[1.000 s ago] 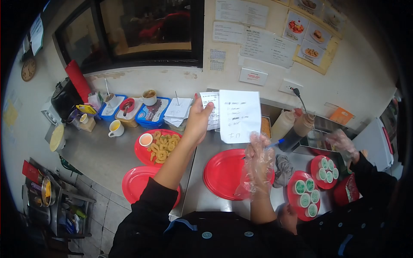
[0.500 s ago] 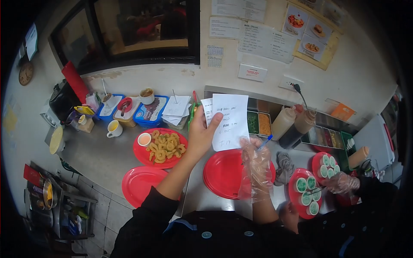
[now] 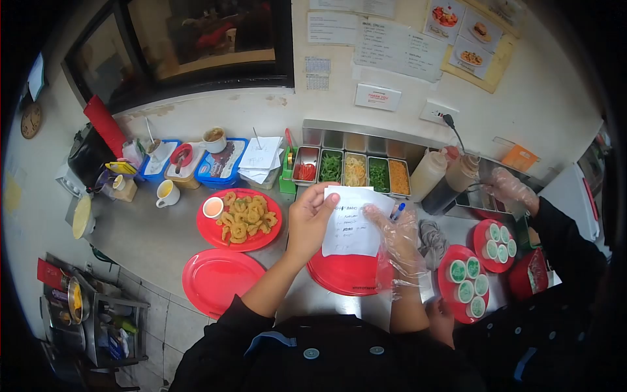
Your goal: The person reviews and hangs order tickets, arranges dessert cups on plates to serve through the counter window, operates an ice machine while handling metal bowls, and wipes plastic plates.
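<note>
Having just lowered the flat white slip (image 3: 349, 238) to mid-frame, over smooth, rounded red plates (image 3: 346, 277), thereby uncovering more metal tins (image 3: 307, 155) behind. Now pinching it between bare left hand (image 3: 312, 220) and right hand (image 3: 400, 235), the latter in a crinkled clear plastic glove (image 3: 406, 262) and also clasping a blue pen (image 3: 398, 210).

Places from plate stack (image 3: 343, 279), on bench (image 3: 134, 225). Over rear: paper slip (image 3: 353, 232), between left hand (image 3: 312, 222) and right hand (image 3: 400, 240). Left: single plate (image 3: 221, 279). Behind left: larder plate (image 3: 234, 247) bearing fried rings (image 3: 248, 215) and sauce cup (image 3: 213, 208). Farther left: mug (image 3: 168, 194), tubs (image 3: 224, 164) behind. Behind: topping pans (image 3: 333, 141). Behind right: squeeze bottles (image 3: 430, 173). Right: cloth (image 3: 432, 243), then front plate (image 3: 447, 286) and back plate (image 3: 479, 239), both carrying cups (image 3: 466, 291). Far right, half hidden: container (image 3: 520, 287), probably.
</note>
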Motion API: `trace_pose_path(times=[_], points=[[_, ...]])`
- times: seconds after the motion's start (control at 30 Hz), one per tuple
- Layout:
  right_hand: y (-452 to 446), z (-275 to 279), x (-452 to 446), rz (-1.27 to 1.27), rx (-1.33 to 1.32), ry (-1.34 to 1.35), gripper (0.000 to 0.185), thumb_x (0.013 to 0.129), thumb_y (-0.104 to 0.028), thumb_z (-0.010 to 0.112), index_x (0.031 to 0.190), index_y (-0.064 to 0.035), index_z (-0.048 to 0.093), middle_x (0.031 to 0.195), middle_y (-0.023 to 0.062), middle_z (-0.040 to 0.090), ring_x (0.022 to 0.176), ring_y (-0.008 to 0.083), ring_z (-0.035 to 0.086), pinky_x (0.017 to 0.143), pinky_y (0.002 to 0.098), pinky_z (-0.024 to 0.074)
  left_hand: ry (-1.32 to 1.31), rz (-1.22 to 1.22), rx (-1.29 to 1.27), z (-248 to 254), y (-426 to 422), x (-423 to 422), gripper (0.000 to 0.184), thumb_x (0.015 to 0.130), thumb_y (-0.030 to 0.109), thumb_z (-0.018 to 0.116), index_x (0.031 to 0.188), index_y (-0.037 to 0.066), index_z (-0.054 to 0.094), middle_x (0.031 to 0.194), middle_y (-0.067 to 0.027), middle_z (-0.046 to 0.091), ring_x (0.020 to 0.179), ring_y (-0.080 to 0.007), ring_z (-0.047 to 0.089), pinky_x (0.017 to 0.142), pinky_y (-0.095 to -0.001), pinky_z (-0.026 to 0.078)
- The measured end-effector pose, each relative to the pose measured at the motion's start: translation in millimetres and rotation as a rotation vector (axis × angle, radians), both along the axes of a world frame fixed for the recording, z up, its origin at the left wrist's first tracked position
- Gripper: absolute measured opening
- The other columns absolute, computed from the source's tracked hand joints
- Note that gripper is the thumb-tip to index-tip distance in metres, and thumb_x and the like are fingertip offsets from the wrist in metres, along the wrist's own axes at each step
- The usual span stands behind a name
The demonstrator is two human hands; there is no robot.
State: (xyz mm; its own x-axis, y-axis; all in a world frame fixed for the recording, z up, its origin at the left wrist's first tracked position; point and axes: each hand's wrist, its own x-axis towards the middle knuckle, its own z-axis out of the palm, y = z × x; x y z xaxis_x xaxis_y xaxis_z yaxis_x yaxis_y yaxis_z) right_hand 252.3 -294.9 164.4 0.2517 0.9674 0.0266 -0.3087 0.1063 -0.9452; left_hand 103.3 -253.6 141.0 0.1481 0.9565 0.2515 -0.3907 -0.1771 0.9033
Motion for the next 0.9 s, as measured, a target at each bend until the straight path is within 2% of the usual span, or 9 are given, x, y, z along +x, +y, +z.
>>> trace_pose_path(times=[0.4,0.47,0.53,0.6,0.7,0.73,0.8,0.83,0.9], points=[[15.6,-19.9,-0.6,0.015,-0.039,-0.016,0.021,0.072,0.0,0.072,0.089,0.0043,0.061,0.079,0.0115,0.065,0.065,0.0161,0.063,0.056,0.027,0.0514,0.131,-0.024,0.048,-29.0,25.2,-5.1,0.026,0.094,0.012,0.048,0.117,0.0,0.05,0.102,-0.0103,0.063,0.088,-0.0114,0.06,0.077,-0.0233,0.048],[26.8,-49.6,14.4,-0.076,-0.088,-0.046,0.021,0.072,0.0,0.072,0.09,0.0044,0.061,0.08,0.0111,0.064,0.064,0.0148,0.062,0.056,0.0262,0.051,0.063,0.009,-0.125,-46.6,59.9,-24.9,0.024,0.094,0.016,0.049,0.111,0.001,0.056,0.099,-0.0149,0.065,0.086,-0.0191,0.064,0.075,-0.0292,0.049],[26.9,-51.4,19.6,-0.163,-0.097,-0.033,0.022,0.071,0.002,0.072,0.091,0.0057,0.062,0.081,0.0091,0.064,0.064,0.0119,0.059,0.058,0.024,0.0498,0.856,0.562,0.167,-115.5,140.5,-68.8,0.03,0.091,0.025,0.053,0.1,-0.002,0.062,0.082,-0.015,0.067,0.073,-0.0225,0.066,0.065,-0.0326,0.05],[25.7,-49.6,20.8,-0.165,-0.068,-0.051,0.022,0.071,0.003,0.072,0.091,0.006,0.062,0.081,0.0088,0.064,0.064,0.0119,0.059,0.058,0.0237,0.0496,1.134,0.54,0.114,-161.2,190.5,-99.6,0.029,0.087,0.025,0.057,0.087,-0.003,0.065,0.071,-0.0193,0.065,0.07,-0.032,0.065,0.066,-0.0385,0.05],[28.3,-52.1,17.8,-0.188,-0.049,-0.061,0.021,0.071,0.005,0.071,0.091,0.0065,0.063,0.081,0.0084,0.065,0.065,0.0119,0.059,0.059,0.0234,0.0492,1.314,0.452,-0.022,-181.6,231.6,-94.3,0.031,0.082,0.024,0.061,0.08,-0.007,0.064,0.068,-0.0231,0.062,0.072,-0.0375,0.063,0.068,-0.0395,0.049],[28.2,-53.5,16.4,-0.205,-0.063,-0.049,0.02,0.071,0.006,0.07,0.09,0.0066,0.064,0.081,0.0084,0.065,0.065,0.0118,0.059,0.06,0.0234,0.049,1.316,0.45,-0.023,-177.8,240.3,-90.3,0.031,0.082,0.024,0.061,0.08,-0.007,0.064,0.068,-0.0231,0.062,0.072,-0.0375,0.063,0.068,-0.0395,0.049],[25.8,-53.9,16.9,-0.201,-0.06,-0.052,0.02,0.071,0.005,0.071,0.09,0.0064,0.064,0.081,0.0087,0.065,0.067,0.0119,0.059,0.061,0.0234,0.0489,1.355,0.333,-0.335,-173.0,256.3,-82.3,0.04,0.077,0.025,0.07,0.098,-0.008,0.061,0.098,-0.0251,0.063,0.09,-0.0379,0.063,0.075,-0.0469,0.05],[24.6,-53.9,17.7,-0.196,-0.051,-0.056,0.02,0.071,0.005,0.071,0.09,0.0062,0.064,0.081,0.0089,0.064,0.068,0.012,0.059,0.062,0.0234,0.0489,1.354,0.331,-0.336,-172.1,261.9,-82.3,0.04,0.077,0.025,0.07,0.098,-0.008,0.061,0.098,-0.0251,0.063,0.09,-0.0379,0.063,0.075,-0.0469,0.05],[21.8,-55.3,23.7,-0.213,-0.067,-0.069,0.02,0.071,0.005,0.071,0.09,0.0061,0.063,0.081,0.0092,0.064,0.069,0.0123,0.06,0.062,0.0235,0.0491,0.763,0.272,-0.774,-172.7,271.7,-87.2,0.049,0.072,0.019,0.077,0.104,-0.012,0.056,0.104,-0.0235,0.062,0.092,-0.0353,0.063,0.074,-0.051,0.05]])
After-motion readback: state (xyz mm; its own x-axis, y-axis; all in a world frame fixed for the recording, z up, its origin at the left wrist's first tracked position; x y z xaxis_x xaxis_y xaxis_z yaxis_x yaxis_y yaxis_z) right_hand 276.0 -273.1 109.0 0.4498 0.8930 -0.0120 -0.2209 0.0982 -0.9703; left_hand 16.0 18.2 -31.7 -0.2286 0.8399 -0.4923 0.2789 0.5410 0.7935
